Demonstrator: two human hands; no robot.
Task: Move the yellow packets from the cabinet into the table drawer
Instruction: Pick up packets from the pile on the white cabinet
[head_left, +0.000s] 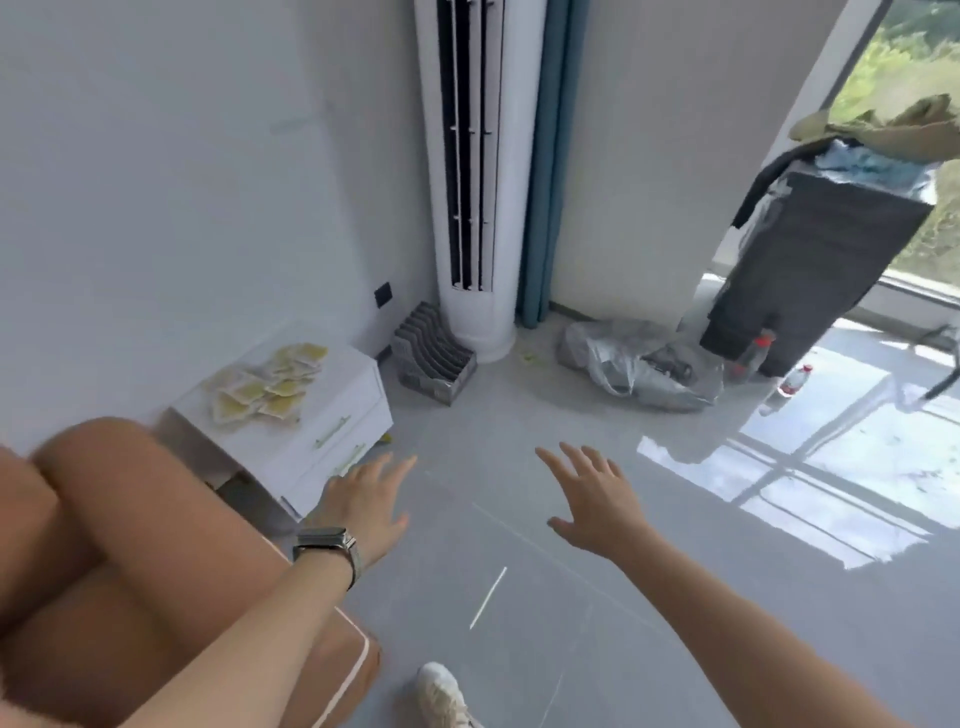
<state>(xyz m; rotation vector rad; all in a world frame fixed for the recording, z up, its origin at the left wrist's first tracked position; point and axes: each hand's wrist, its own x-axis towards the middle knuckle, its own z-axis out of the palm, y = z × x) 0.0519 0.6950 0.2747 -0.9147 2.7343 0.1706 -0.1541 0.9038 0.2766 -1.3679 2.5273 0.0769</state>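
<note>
- White shoe (441, 693) at 6 o'clock on grey tiled floor (519, 415); thin white strip (488, 597) lying on tiles just beyond
- Brown cushioned seat (104, 545) filling 8 o'clock corner
- Left hand (366, 506) stretched forward at 7 o'clock, fingers spread and straight, holding nothing; watch (327, 545) on wrist; fingertips near lower drawer front, contact impossible to tell
- Right hand (597, 499) stretched forward just right of centre, fingers spread, palm down, holding nothing; above bare floor, well apart from packets
- Small white cabinet (358, 384) at 9 o'clock against wall; two drawer fronts with pale handles, both closed
- Yellow packets (265, 384) in loose overlapping pile on cabinet top; none in either hand
- Grey slotted file rack (434, 356) on floor just right of cabinet, at 11 o'clock
- Tall white air conditioner (478, 171) upright at 12 o'clock; blue curtain (550, 156) just beside
- Crumpled grey plastic bag (639, 364) on floor at 1 o'clock; two red-capped bottles (753, 353) near
- Dark tall bin (815, 270) at 2 o'clock with clothes heaped on top; window behind
</note>
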